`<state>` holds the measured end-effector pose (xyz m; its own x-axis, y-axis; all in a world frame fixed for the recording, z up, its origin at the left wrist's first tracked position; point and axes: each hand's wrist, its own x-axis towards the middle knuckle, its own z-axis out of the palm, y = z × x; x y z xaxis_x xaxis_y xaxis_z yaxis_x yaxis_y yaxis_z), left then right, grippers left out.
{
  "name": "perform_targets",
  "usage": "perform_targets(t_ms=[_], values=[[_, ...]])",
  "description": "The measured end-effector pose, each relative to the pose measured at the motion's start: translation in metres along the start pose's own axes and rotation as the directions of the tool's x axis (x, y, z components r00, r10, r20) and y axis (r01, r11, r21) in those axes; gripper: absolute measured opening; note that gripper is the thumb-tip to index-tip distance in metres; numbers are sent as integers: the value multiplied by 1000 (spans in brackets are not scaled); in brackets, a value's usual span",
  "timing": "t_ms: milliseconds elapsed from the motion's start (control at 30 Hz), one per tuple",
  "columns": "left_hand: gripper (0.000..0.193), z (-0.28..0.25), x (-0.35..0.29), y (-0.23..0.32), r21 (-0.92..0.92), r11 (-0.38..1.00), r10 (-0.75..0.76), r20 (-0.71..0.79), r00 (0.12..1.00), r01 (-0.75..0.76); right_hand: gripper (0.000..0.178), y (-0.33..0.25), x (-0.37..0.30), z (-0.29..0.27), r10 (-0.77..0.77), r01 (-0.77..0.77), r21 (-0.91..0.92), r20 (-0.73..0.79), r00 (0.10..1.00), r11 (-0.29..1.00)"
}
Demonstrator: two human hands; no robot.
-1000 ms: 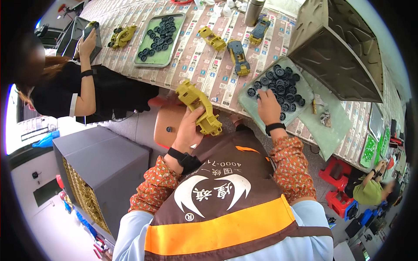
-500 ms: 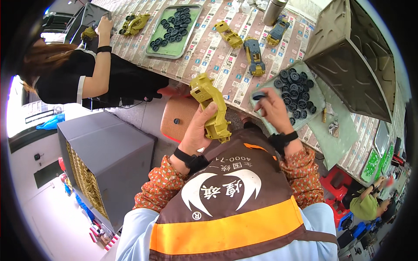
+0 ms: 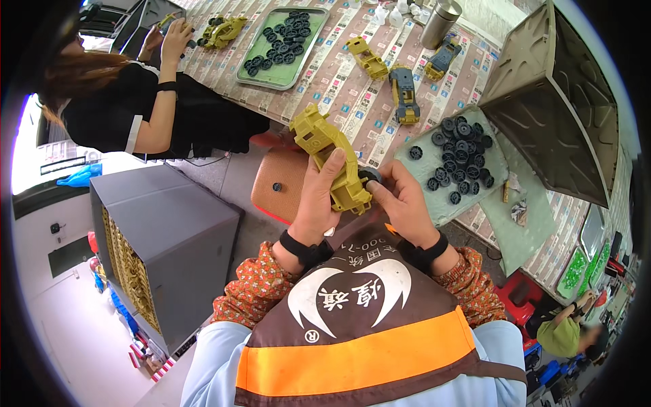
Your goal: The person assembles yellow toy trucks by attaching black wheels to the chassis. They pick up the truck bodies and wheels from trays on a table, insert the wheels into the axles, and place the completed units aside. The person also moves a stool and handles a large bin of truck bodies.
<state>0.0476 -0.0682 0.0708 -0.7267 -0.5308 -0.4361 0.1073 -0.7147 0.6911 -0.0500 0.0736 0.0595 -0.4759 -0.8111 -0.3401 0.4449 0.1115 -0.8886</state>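
R hand point(image 3: 400, 200) + wheel point(image 3: 370, 176) now at yellow car body point(image 3: 332, 159)

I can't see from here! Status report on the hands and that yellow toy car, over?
Left hand gripping yellow toy car body. Right hand pressing black wheel against its end. Nothing in the way; tray of spare wheels just right.

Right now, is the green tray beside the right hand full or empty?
Partly full: black wheels cover the far part of the green tray; its near part by the right hand is bare.
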Motion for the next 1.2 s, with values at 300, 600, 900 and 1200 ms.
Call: perform_targets(t_ms=[300, 600, 900, 1200], values=[[48, 5, 0, -7, 87, 995, 44, -46, 998, -40, 33, -2, -5, -1, -36, 35, 97, 3, 999, 995], [48, 12, -6, -9, 155, 982, 116, -65, 991, -105, 25, 2, -15, 4, -147, 134, -143, -85, 985, 981], [48, 11, -8, -1, 170, 982, 94, -44, 995, -85, 15, 5, -9, -6, -82, 82, 8, -23, 996, 997], [43, 2, -19, 9, -18, 992, -122, 109, 987, 125, 40, -21, -18, -2, -42, 38, 38, 115, 993, 999]])
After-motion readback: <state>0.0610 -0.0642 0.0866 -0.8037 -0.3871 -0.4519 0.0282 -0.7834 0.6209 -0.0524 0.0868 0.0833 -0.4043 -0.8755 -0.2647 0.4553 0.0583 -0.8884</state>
